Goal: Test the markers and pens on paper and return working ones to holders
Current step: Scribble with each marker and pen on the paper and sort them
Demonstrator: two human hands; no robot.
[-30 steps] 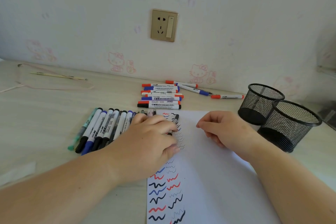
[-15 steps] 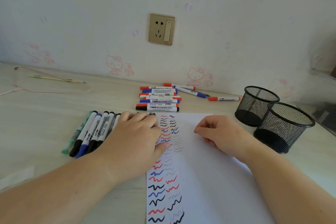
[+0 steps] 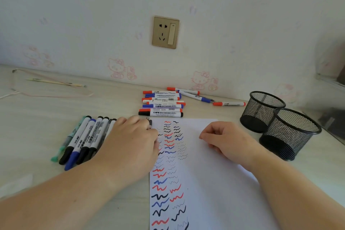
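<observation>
A white paper (image 3: 209, 173) covered with red, blue and black test squiggles lies in front of me. My left hand (image 3: 130, 144) rests palm down at the paper's left edge, fingers closed over a dark pen (image 3: 150, 122) whose end pokes out past the fingertips. It partly covers a row of black and blue markers (image 3: 84, 140) lying side by side. My right hand (image 3: 225, 142) sits on the paper as a loose fist with nothing in it. Two black mesh holders (image 3: 261, 112) (image 3: 291, 134) stand at the right, apparently holding nothing.
A stack of red, blue and black whiteboard markers (image 3: 161, 102) lies behind the paper, with loose ones (image 3: 229, 104) near the wall. A teal pen (image 3: 65, 142) lies left of the row. Thin sticks and a cord (image 3: 54, 82) lie far left.
My left hand has slid left off the squiggles with the dark pen, onto the row of markers. The right hand has stayed in place on the paper.
</observation>
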